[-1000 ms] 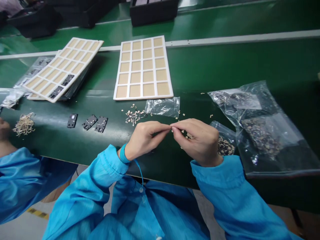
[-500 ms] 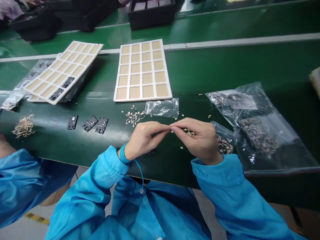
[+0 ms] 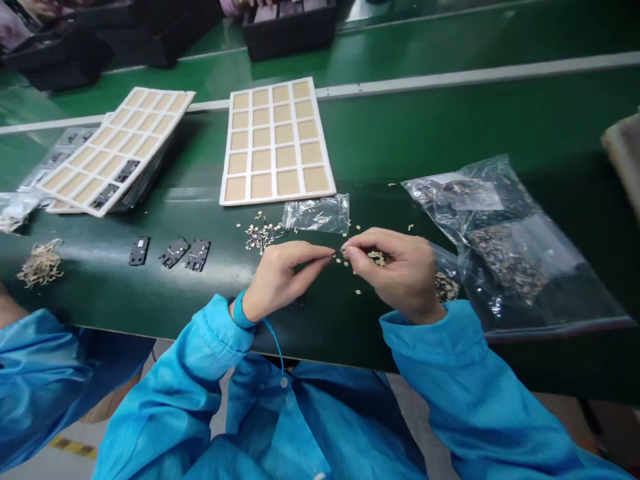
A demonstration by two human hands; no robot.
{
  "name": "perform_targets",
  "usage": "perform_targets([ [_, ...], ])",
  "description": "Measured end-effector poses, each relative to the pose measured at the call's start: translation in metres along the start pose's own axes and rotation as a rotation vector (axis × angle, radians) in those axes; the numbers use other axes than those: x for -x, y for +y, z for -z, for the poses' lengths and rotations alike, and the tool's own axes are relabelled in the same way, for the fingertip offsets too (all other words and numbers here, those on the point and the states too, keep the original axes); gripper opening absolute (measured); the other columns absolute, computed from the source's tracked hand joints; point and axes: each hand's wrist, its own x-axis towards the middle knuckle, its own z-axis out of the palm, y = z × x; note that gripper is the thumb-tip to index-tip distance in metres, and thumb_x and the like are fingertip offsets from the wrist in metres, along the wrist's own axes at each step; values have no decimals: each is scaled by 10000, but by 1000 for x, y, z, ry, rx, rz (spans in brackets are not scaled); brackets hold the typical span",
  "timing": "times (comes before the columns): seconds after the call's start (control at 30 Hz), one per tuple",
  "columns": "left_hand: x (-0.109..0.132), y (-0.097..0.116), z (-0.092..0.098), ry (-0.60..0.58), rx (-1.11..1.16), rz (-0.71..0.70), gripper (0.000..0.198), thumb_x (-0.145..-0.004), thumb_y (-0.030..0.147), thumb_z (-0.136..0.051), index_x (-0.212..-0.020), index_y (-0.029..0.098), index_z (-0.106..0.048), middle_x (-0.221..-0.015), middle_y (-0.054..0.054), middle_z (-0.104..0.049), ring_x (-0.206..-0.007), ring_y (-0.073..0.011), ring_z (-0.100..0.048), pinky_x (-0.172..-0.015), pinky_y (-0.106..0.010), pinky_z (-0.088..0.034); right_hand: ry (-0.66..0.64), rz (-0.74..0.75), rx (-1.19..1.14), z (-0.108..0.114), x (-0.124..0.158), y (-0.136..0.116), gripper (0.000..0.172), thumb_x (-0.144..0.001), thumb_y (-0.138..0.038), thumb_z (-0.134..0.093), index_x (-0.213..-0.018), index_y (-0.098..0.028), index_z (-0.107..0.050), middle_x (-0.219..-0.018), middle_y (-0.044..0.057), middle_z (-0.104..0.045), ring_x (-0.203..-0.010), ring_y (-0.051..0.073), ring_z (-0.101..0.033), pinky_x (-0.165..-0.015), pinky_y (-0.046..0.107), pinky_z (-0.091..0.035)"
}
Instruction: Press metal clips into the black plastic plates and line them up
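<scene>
Tiny beige parts [image 3: 376,258] lie scattered on the dark green workbench [image 3: 225,293], just under the right hand [image 3: 403,273]. Its thumb and forefinger pinch narrowly, close to the left hand [image 3: 283,280], which pinches the same way above a blue wrist strap [image 3: 243,313]. Anything between the fingertips is too small to tell. A heap of the same parts [image 3: 263,237] lies beside a clear plastic bag [image 3: 316,214], below a white tray with tan cells [image 3: 275,141].

There is one left hand [image 3: 283,281], one right hand [image 3: 401,273], and three black plates [image 3: 175,253] in view.
</scene>
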Motion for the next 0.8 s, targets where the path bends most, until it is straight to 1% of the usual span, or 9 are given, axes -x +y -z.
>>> perform_targets([
  [0.1,-3,-2,5,96,-82,-7,104,-854,170,-636,-886,166,-734,-802,-48,-695,-744,-110,-636,-670,-220,-512,-31,-97,57,17,-4,8,139,-813,-152,-588,-719,-222,-663,-667,-14,-684,-595,147,-633,-523,252,-490],
  [0.2,-5,-5,11,193,-184,7,99,-833,188,-661,-865,189,-754,-645,-4,-640,-593,-84,-557,-554,-201,-438,-186,-154,257,32,-7,22,132,-803,-166,-594,-726,-210,-692,-687,12,-700,-597,181,-641,-517,285,-479],
  [0.27,-6,-6,15,220,-169,58,109,-829,183,-656,-859,187,-761,-611,6,-666,-527,-71,-550,-513,-190,-416,-282,-167,406,37,-8,31,141,-802,-161,-591,-739,-197,-711,-718,39,-715,-622,215,-657,-550,322,-490],
  [0.43,-7,-5,20,231,-33,223,127,-820,207,-654,-870,169,-764,-664,-8,-730,-543,-92,-636,-528,-190,-486,-402,-202,548,40,-6,47,197,-823,-148,-560,-864,-184,-750,-865,80,-749,-770,299,-703,-667,412,-540],
  [0.57,-10,-3,22,259,23,233,118,-797,172,-659,-862,158,-757,-804,-39,-761,-683,-123,-697,-652,-220,-563,-390,-201,591,42,-5,48,265,-814,-113,-508,-878,-202,-748,-886,66,-751,-807,305,-709,-696,430,-549],
  [0.63,-12,-1,24,277,54,251,130,-791,167,-660,-886,153,-748,-864,-46,-763,-732,-130,-705,-699,-233,-581,-358,-159,572,37,-3,41,243,-817,-124,-513,-866,-204,-737,-866,61,-747,-778,282,-706,-670,401,-546],
  [0.7,-13,-2,24,306,104,290,124,-796,196,-669,-891,152,-735,-863,-44,-760,-741,-132,-706,-705,-240,-590,-378,-47,494,23,1,30,181,-850,-177,-543,-884,-190,-721,-862,64,-740,-763,254,-698,-664,372,-544],
  [0.77,-13,-4,24,363,148,319,98,-802,226,-679,-852,152,-718,-828,-38,-750,-724,-129,-700,-685,-240,-589,-473,125,415,3,8,16,182,-880,-276,-594,-956,-151,-702,-915,90,-728,-808,255,-684,-693,370,-545],
  [0.8,-13,-6,24,393,167,327,85,-806,223,-676,-846,153,-704,-806,-31,-742,-713,-126,-696,-676,-239,-586,-538,212,404,-7,13,9,251,-876,-327,-624,-1008,-123,-689,-969,114,-716,-850,271,-673,-708,382,-543],
])
